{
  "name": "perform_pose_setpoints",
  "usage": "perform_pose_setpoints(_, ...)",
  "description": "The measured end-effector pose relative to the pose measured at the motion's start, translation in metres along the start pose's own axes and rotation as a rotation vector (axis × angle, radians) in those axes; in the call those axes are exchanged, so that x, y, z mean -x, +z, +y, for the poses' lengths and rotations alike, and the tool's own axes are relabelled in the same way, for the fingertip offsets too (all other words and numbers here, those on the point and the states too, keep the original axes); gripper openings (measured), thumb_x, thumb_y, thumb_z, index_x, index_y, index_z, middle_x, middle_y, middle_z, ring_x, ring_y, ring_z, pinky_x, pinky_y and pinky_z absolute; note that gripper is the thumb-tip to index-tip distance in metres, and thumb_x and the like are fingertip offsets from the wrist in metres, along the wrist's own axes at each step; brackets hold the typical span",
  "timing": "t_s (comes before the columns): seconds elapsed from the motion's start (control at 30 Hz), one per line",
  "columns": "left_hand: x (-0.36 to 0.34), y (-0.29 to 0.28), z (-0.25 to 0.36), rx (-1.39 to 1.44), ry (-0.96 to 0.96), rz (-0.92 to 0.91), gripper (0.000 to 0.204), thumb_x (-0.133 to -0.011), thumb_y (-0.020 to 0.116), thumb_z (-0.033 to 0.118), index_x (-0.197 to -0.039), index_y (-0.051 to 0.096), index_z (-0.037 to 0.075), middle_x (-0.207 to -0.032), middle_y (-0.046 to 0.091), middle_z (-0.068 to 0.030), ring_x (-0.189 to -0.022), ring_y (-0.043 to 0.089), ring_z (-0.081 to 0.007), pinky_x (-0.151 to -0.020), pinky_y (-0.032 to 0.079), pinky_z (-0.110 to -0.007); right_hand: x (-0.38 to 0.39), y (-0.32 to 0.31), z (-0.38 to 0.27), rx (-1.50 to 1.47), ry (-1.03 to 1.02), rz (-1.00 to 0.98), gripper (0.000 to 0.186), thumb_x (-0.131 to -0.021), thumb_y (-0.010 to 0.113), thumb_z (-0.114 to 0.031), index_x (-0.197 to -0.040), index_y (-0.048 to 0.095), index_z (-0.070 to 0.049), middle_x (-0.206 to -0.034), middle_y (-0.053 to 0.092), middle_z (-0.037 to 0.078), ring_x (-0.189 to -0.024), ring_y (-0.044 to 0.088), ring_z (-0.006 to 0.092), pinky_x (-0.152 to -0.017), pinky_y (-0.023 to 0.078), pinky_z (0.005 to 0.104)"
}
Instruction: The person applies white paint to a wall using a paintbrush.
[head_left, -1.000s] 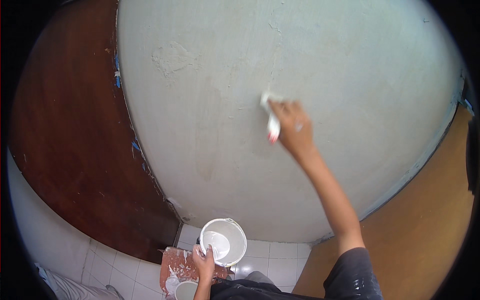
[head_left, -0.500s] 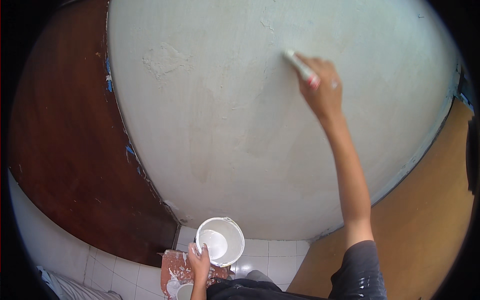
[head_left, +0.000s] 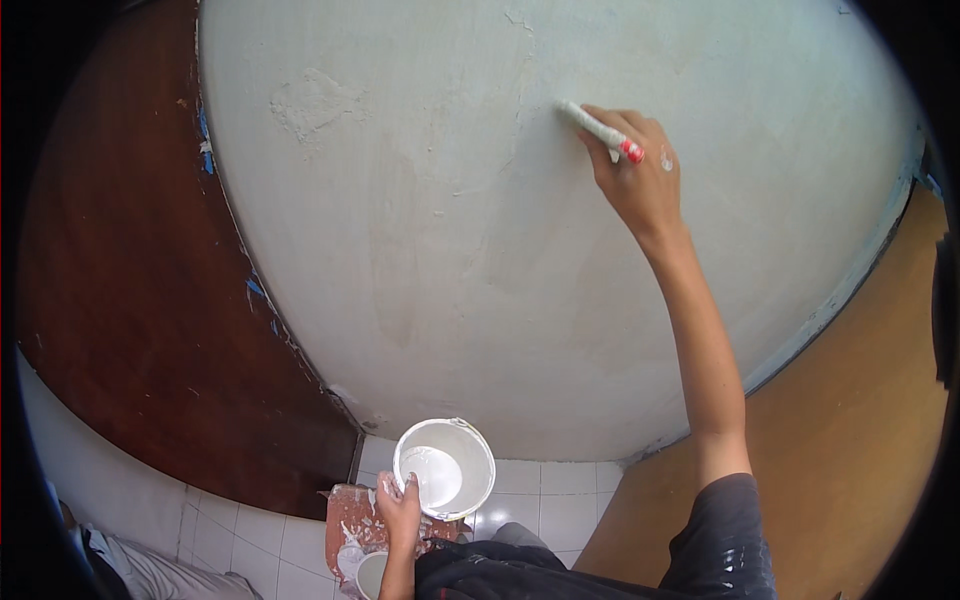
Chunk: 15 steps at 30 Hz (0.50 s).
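Observation:
My right hand (head_left: 637, 170) is closed around a paintbrush (head_left: 603, 130) with a pale body and a red end. The brush's far end meets the whitish wall (head_left: 430, 230) in front of me, and my arm is stretched out and up. Low and near my body, my left hand (head_left: 400, 505) grips the rim of a white bucket (head_left: 475, 455), with the thumb over the edge. White paint (head_left: 432, 475) covers the bucket's bottom. A rough patch (head_left: 312, 103) shows on the wall left of the brush.
A dark brown door or panel (head_left: 150, 280) borders the wall at left; a tan panel (head_left: 800, 450) stands at right. Below the bucket are a paint-spattered red-brown stool (head_left: 345, 510) and a smaller white container (head_left: 370, 570). Another person's striped clothing (head_left: 160, 570) shows at lower left.
The brush has tilted slightly in my right hand, still against the wall. My view has shifted a little, so the wall sits further left and the bucket slightly higher. Both grips stay.

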<state>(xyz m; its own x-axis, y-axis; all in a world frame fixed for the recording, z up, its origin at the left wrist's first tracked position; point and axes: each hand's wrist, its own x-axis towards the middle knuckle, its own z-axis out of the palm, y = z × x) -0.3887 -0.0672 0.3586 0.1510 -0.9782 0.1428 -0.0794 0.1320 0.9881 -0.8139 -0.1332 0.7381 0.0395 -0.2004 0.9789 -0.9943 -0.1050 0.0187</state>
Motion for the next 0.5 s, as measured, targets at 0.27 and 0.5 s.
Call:
perform_pose_setpoints(0.27, 0.004, 0.006, 0.009, 0.020, 0.002, 0.003, 0.019, -0.093, 0.068, -0.004, -0.095, 0.049, -0.002, -0.091, 0.048, -0.0044, -0.087, 0.049, -0.0122, -0.075, 0.044, -0.027, 0.184, 0.071, -0.052, -0.073, 0.007, -0.285, 0.057, -0.074, 0.072, -0.001, -0.130, 0.072, -0.013, -0.108, 0.070, 0.010, -0.096, 0.065, 0.0327, -0.081, 0.056, 0.0425)
perform_pose_setpoints(0.5, 0.007, -0.003, 0.011, 0.022, 0.005, 0.020, 0.018, -0.092, 0.068, -0.004, -0.095, 0.050, -0.002, -0.091, 0.051, -0.0047, -0.088, 0.052, -0.0121, -0.076, 0.045, -0.026, 0.135, 0.061, -0.054, -0.162, 0.035, -0.216, 0.045, -0.080, 0.071, -0.005, -0.125, 0.072, -0.011, -0.103, 0.070, 0.009, -0.090, 0.064, 0.0303, -0.075, 0.056, 0.0419)
